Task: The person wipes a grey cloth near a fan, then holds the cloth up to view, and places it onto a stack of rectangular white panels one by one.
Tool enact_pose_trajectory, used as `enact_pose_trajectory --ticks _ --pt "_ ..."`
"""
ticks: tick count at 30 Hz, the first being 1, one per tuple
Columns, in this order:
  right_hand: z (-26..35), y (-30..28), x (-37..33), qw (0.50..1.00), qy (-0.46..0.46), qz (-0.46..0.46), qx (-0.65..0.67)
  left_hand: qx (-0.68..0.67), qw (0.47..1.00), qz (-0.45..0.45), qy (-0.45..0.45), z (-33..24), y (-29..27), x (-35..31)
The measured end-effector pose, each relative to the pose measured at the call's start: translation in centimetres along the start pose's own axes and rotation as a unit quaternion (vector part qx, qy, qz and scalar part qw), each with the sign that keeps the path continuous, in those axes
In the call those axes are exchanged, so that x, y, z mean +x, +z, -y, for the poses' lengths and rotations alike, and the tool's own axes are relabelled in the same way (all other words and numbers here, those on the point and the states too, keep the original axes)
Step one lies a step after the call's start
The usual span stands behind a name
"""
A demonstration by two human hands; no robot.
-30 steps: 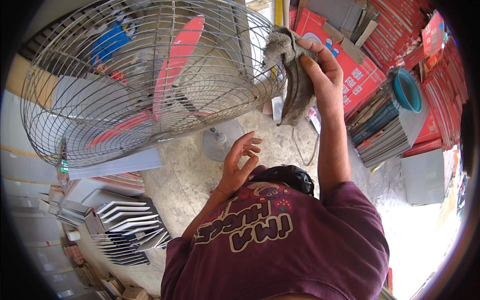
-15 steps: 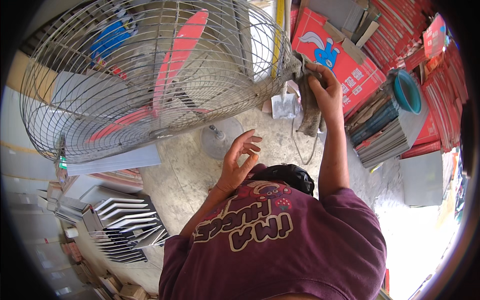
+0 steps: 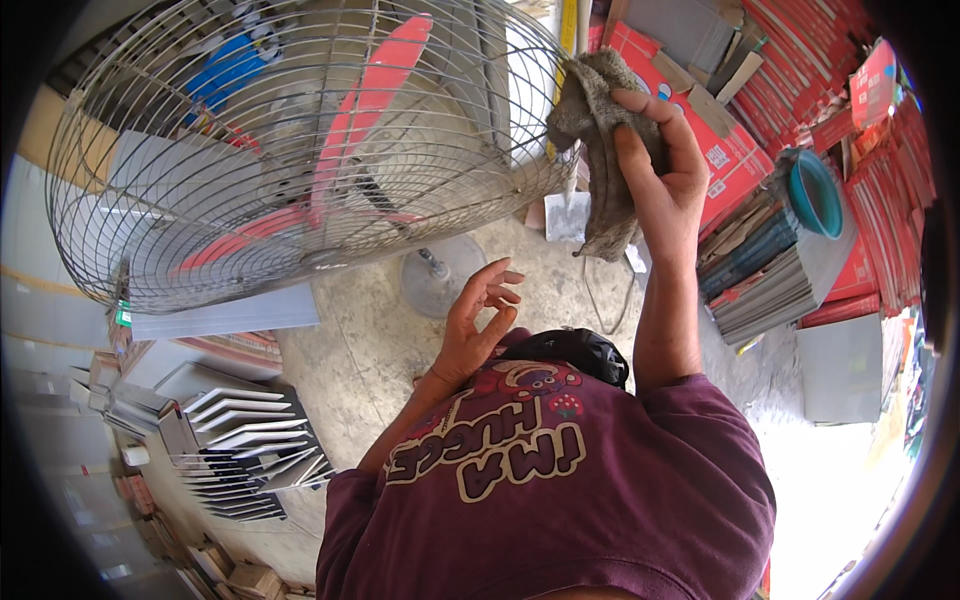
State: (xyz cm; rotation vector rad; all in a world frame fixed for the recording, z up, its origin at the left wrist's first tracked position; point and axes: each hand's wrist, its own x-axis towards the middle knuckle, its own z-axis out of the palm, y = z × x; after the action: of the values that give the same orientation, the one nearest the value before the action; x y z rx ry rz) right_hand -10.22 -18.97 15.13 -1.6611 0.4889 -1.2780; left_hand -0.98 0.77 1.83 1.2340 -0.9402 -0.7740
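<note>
A large floor fan with a dusty wire cage [image 3: 470, 200] and red blades [image 3: 365, 105] fills the upper left. My right hand [image 3: 665, 165] grips a crumpled grey-brown rag [image 3: 600, 130] at the cage's right rim. The rag's left edge overlaps the rim, and I cannot tell whether it presses on the wires. Its lower end hangs loose beneath my fingers. My left hand [image 3: 480, 315] is held in front of my body below the cage, fingers apart and holding nothing. The fan's round base [image 3: 440, 275] stands on the floor between the cage and my left hand.
Red cardboard boxes [image 3: 735, 165] and stacked flat panels fill the right side. A teal basin [image 3: 815, 195] rests on one stack. A rack of tile samples [image 3: 250, 440] stands at lower left. A dustpan-like metal scoop [image 3: 567, 215] is behind the rag.
My right hand has moved slightly right and toward the camera with the rag, which now looks larger and more spread out. The left hand has stayed in place.
</note>
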Motion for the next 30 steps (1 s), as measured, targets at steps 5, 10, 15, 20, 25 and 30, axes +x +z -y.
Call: enact_pose_trajectory --ticks 5,10,15,20,25,30 --pt "-0.2 1.1 -0.3 0.998 -0.043 0.007 0.042 0.002 1.000 -0.012 0.004 -0.1 0.0 -0.2" --pt "-2.8 1.3 -1.5 0.999 0.028 0.006 0.039 0.022 0.999 -0.014 0.020 -0.6 -0.1 0.0" --pt "-4.7 1.3 -3.1 0.997 0.061 0.031 0.039 0.084 0.995 -0.015 0.042 -1.1 -0.4 0.8" --pt "-6.2 1.9 -4.5 0.996 0.074 0.043 0.037 0.104 0.990 -0.024 0.094 -2.1 -0.2 2.6" --pt "-7.1 2.8 -5.9 0.989 0.119 0.068 0.060 0.113 0.988 -0.014 0.101 -1.7 0.3 3.3" --pt "-7.5 2.9 -7.2 0.979 0.162 0.115 0.035 0.125 0.988 0.005 0.088 -1.5 0.7 3.2"
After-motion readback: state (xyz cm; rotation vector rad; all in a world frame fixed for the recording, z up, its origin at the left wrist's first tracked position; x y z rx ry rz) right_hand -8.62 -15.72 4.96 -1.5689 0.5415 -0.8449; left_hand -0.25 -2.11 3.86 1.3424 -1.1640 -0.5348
